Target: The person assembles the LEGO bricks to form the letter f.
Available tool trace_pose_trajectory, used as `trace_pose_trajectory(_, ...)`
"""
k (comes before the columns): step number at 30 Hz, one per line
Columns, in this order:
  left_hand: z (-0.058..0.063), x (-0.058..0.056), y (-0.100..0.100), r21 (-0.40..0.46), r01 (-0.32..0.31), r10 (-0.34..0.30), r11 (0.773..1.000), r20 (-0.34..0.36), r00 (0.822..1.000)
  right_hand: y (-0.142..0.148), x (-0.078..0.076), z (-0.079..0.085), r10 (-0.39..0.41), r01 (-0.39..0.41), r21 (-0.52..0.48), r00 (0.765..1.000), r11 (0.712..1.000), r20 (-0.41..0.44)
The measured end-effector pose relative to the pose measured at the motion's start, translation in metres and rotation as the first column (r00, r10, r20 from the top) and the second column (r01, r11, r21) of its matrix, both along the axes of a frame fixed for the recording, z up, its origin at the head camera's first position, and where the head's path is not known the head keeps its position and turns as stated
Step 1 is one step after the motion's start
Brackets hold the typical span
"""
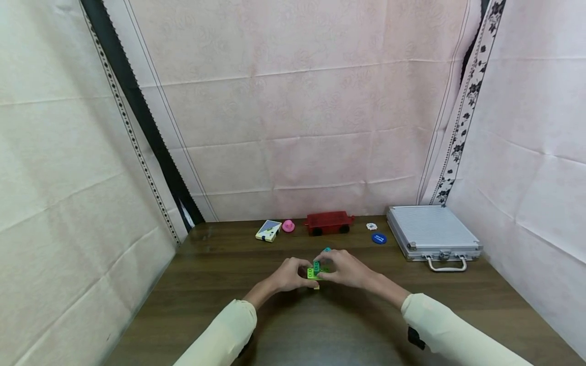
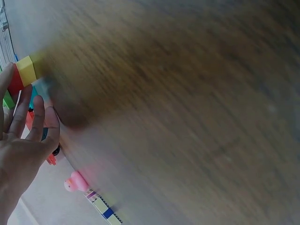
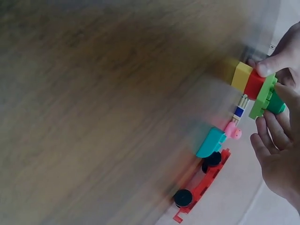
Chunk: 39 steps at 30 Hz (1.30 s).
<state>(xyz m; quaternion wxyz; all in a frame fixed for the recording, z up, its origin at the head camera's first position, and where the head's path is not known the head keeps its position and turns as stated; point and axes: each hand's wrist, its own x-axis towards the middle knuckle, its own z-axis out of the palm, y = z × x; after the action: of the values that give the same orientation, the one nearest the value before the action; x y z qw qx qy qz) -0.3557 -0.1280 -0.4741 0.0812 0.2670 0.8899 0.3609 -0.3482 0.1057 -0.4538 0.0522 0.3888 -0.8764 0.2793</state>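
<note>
Both hands meet over the table around a small stack of toy building bricks. From the bottom, the stack shows a yellow brick (image 3: 241, 76), a red brick (image 3: 254, 85), a long light green brick (image 3: 263, 97) and a dark green brick (image 3: 275, 103). My left hand (image 1: 289, 275) grips the lower part, its thumb on the red brick in the right wrist view. With thumb and fingers, my right hand (image 1: 345, 268) pinches the dark green brick on top. A teal brick (image 3: 212, 142) sits on the table behind, mostly hidden by the right hand in the head view.
Along the back of the table stand a card box (image 1: 268, 230), a pink rubber duck (image 1: 288, 225) and a red toy wagon (image 1: 328, 222). A small white piece (image 1: 371, 226) and a blue round disc (image 1: 379, 238) lie further right, near a silver case (image 1: 435, 234). Cloth hangs behind.
</note>
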Motion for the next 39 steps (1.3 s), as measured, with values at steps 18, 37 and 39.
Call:
trace_pose_trajectory(18,-0.0034,0.0010,-0.0010,0.009,-0.001,0.001,1.000,0.011,1.000,-0.0015,-0.0007,-0.0080,0.021,-0.017,-0.049,0.997,0.999,0.080)
trace_pose_trajectory(37,0.0026,-0.0040,-0.0008,-0.011,0.009,-0.009,1.000,-0.009,1.000,-0.0029,-0.0036,-0.0083,-0.043,0.043,0.010,0.999,0.999,0.012)
trace_pose_trajectory(39,0.0009,-0.0036,-0.0004,-0.014,0.008,-0.008,1.000,0.002,1.000,-0.0022,-0.0034,-0.0097,-0.046,0.045,0.016,0.999,0.999,0.020)
